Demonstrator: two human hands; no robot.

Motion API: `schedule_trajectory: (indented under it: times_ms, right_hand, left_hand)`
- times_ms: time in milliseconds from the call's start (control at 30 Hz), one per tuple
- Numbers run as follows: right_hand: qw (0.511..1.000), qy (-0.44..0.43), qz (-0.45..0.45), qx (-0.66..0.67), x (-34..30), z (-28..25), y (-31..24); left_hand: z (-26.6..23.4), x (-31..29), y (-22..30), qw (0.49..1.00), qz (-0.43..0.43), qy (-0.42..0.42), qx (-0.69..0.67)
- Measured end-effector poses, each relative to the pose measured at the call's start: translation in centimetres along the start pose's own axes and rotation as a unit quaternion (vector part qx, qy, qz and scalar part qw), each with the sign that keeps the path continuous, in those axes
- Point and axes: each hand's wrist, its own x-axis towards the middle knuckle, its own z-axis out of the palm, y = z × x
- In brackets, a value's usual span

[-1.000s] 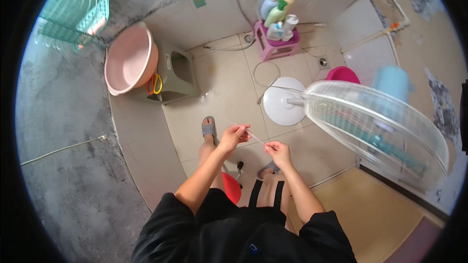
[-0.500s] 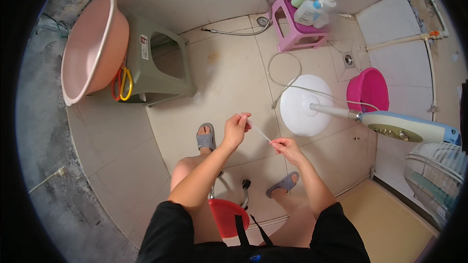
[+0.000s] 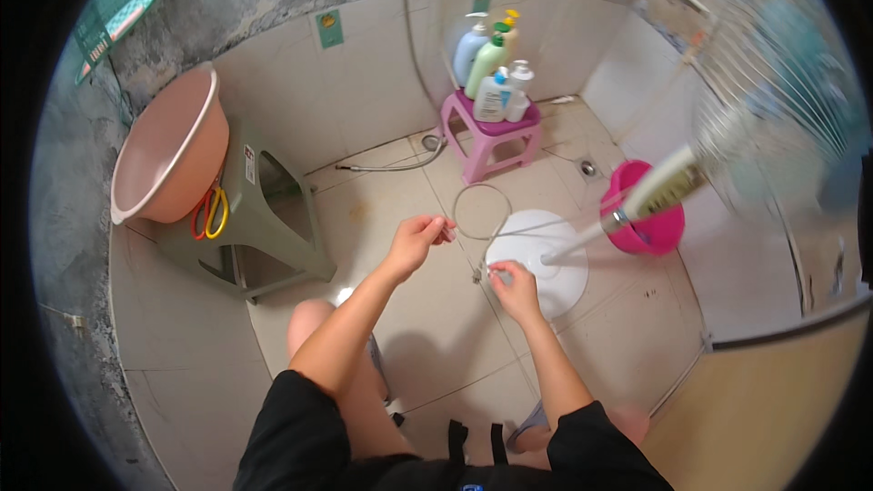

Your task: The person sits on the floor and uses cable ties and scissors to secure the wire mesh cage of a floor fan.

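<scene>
In front of me, over the tiled floor, my left hand (image 3: pixel 421 245) is closed, thumb and fingers pressed together. A small pale bit shows at its fingertips, too small to name. Lower and to the right, my right hand (image 3: pixel 516 293) is closed in a pinch, with a tiny whitish spot at the fingertips. The hands are apart, and I cannot make out anything stretched between them. Behind my right hand lies the round white base (image 3: pixel 566 286) of a standing fan, with a cord (image 3: pixel 503 195) looped beside it.
At left, a grey-green stool (image 3: pixel 289 245) bears a pink basin (image 3: pixel 168 150) and red-and-yellow-handled scissors (image 3: pixel 217 214). Several pump bottles (image 3: pixel 489 68) stand on a pink stool (image 3: pixel 477 153) farther off. A magenta tub (image 3: pixel 671 229) sits behind the fan pole (image 3: pixel 587 238). A hose (image 3: pixel 386 167) lies near the wall.
The view has tilted up and shows more wall. A thin white strip stretched between my hands before; now I cannot see it there. Both hands stay closed.
</scene>
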Motion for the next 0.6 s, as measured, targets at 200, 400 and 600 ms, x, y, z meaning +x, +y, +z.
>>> schedule_trajectory:
  times_ms: [200,400,600]
  right_hand:
    - [0.991,0.119,-0.048,0.030,-7.2,-0.2,-9.8]
    - [0.986,0.153,0.013,0.061,-13.0,-2.0,-15.8]
    - [0.955,0.229,0.024,0.184,-17.3,-5.3,-19.0]
  left_hand:
    - [4.9,-4.9,2.9,0.985,0.098,-0.141,-0.002]
    - [7.7,-10.8,6.1,0.971,0.109,-0.211,0.004]
    - [9.2,-13.4,10.5,0.978,0.119,-0.155,-0.067]
